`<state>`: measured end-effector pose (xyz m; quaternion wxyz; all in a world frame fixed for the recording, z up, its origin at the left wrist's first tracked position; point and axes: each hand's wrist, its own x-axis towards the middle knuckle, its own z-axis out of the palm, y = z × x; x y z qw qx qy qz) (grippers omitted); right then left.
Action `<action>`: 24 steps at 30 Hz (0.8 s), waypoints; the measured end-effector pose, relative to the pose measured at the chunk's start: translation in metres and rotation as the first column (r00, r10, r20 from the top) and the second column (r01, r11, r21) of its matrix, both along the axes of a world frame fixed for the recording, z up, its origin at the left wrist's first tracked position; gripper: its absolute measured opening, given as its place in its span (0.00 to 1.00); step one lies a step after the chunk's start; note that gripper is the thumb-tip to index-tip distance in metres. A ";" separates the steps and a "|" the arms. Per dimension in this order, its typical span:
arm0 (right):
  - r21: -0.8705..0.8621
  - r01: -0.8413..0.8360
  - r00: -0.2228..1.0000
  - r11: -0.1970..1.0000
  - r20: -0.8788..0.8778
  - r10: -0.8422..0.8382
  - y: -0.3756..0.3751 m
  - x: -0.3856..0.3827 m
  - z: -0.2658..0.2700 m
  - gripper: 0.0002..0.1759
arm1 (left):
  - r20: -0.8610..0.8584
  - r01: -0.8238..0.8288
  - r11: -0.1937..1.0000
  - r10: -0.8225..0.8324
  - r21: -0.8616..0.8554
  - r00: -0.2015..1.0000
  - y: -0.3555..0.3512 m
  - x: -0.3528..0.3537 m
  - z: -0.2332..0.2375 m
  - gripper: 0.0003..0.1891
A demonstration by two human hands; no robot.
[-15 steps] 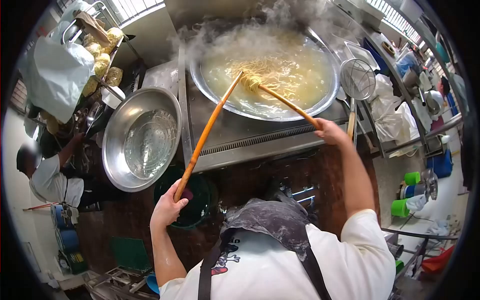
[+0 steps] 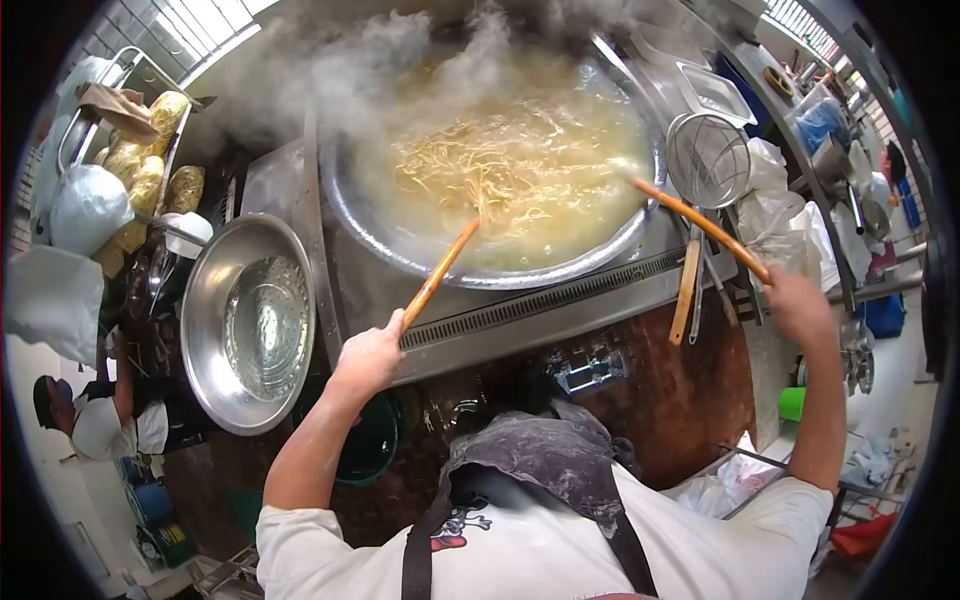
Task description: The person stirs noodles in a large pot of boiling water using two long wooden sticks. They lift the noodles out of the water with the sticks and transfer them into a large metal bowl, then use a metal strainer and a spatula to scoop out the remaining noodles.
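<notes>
My left hand (image 2: 369, 357) is closed around one long wooden stick (image 2: 440, 269), whose far end dips among the noodles. Yellow noodles (image 2: 470, 165) float in cloudy, steaming liquid in a very large round metal pan (image 2: 430, 268). A second wooden stick (image 2: 705, 225) is gripped in my right hand (image 2: 799, 307), off to the right. Its tip is near the pan's right rim, apart from the noodles; steam blurs whether it touches the liquid.
A wide metal basin (image 2: 210, 375) stands left of the stove (image 2: 480, 325). On the right rest a wire strainer (image 2: 707, 160) and a metal tray (image 2: 715, 93). Bagged yellow food (image 2: 146, 190) sits at upper left. A co-worker (image 2: 100, 425) is at far left. A dark bucket (image 2: 368, 440) stands below.
Both sticks were together lifting a clump of noodles. Now they are spread apart, my right hand has swung right, and the noodles lie loose in the liquid.
</notes>
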<state>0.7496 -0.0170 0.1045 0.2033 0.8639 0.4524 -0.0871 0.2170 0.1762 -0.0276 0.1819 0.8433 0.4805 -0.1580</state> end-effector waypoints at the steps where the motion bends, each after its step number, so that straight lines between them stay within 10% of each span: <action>1: 0.000 -0.065 0.998 0.998 -0.001 0.065 0.012 0.008 -0.023 0.20 | -0.009 0.011 0.999 -0.011 -0.037 1.000 0.013 0.022 -0.013 0.23; 6: 0.081 -0.060 0.990 0.995 -0.121 0.070 0.122 0.033 -0.185 0.20 | 0.064 -0.069 0.990 0.077 -0.122 0.995 0.069 0.135 -0.096 0.20; 12: 0.313 -0.067 0.947 0.947 -0.279 0.159 0.293 0.042 -0.297 0.19 | 0.046 -0.070 0.997 0.072 -0.038 0.996 0.148 0.239 -0.076 0.16; 18: 0.303 -0.089 0.940 0.949 -0.289 0.180 0.390 0.054 -0.276 0.20 | 0.025 -0.133 0.990 0.135 -0.048 0.991 0.207 0.280 -0.073 0.16; 24: 0.205 -0.144 0.915 0.968 -0.345 0.209 0.296 0.099 -0.204 0.11 | 0.035 -0.040 0.999 0.041 -0.035 0.999 0.154 0.186 -0.086 0.21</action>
